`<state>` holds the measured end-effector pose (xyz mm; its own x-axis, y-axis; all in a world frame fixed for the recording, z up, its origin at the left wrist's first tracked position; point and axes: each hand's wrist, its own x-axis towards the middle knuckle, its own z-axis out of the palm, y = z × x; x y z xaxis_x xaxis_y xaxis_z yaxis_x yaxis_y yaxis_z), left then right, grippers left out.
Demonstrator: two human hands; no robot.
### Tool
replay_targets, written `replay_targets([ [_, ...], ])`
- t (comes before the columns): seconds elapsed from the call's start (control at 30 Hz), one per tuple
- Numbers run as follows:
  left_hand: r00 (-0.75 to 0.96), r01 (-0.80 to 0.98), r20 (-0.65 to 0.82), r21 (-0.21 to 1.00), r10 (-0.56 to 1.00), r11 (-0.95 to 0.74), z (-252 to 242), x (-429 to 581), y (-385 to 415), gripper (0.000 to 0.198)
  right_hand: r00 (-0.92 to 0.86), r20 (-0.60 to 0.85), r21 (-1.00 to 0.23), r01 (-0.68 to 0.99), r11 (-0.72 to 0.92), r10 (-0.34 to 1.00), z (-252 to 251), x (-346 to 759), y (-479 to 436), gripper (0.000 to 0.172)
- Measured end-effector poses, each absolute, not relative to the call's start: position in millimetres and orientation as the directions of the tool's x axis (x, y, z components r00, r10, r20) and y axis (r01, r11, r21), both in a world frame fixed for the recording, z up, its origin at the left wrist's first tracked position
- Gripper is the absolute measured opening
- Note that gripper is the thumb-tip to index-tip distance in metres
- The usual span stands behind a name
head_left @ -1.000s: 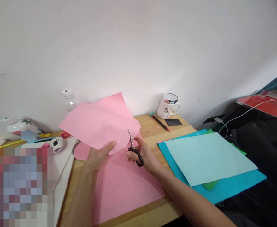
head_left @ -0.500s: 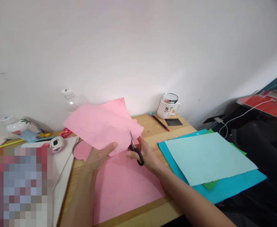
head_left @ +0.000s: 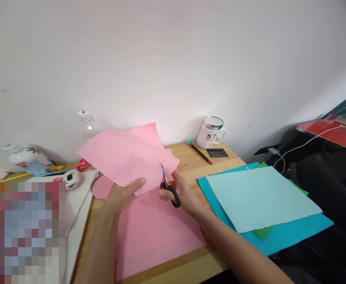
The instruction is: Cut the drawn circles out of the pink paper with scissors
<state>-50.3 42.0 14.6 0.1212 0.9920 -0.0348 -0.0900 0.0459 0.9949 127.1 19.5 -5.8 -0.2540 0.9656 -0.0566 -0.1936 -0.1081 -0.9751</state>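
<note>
A pink paper sheet (head_left: 116,154) with faint drawn curves is held up above the table, pinched by my left hand (head_left: 122,197) with the thumb on top. My right hand (head_left: 180,193) has its fingers in the black handles of the scissors (head_left: 175,196). The blades point up and away, at the right part of the held sheet, and look slightly apart. Beneath both hands lies another pink sheet (head_left: 158,244) with pencil marks. A rounded pink piece (head_left: 101,187) shows left of my left hand.
Light blue paper (head_left: 264,197) lies over blue and green sheets at the right. Behind are a white mug (head_left: 209,136), a pen (head_left: 201,153), a black card (head_left: 217,152) and a clear bottle (head_left: 89,125). White boards (head_left: 82,205) lie left.
The scissor blades have opened slightly. The held sheet and my left hand have shifted very little.
</note>
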Motion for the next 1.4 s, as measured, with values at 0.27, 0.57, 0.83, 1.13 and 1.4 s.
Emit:
replay_targets([
  [0.27,0.123,-0.115,-0.004,0.993,0.992,0.018,10,-54,43,0.049,-0.259,-0.072,-0.984,-0.139,-0.111,0.963,-6,128,19,0.062],
  [0.57,0.139,-0.151,-0.056,0.986,0.989,0.077,10,-61,45,0.047,-0.27,-0.092,-0.989,-0.085,-0.118,0.959,-6,129,19,0.061],
  [0.83,0.152,-0.343,-0.083,0.93,0.985,0.132,16,-41,47,0.047,-0.092,-0.045,-0.994,-0.097,-0.054,0.995,-12,120,15,0.04],
  [1.13,0.389,-0.404,0.092,0.911,0.916,0.08,10,-2,35,0.044,0.058,0.001,-0.995,-0.102,0.007,0.998,-23,116,17,0.036],
  [1.4,-0.057,-0.597,-0.066,0.802,0.996,0.019,8,16,31,0.051,-0.064,-0.019,-0.967,-0.251,-0.035,0.998,-20,111,16,0.04],
])
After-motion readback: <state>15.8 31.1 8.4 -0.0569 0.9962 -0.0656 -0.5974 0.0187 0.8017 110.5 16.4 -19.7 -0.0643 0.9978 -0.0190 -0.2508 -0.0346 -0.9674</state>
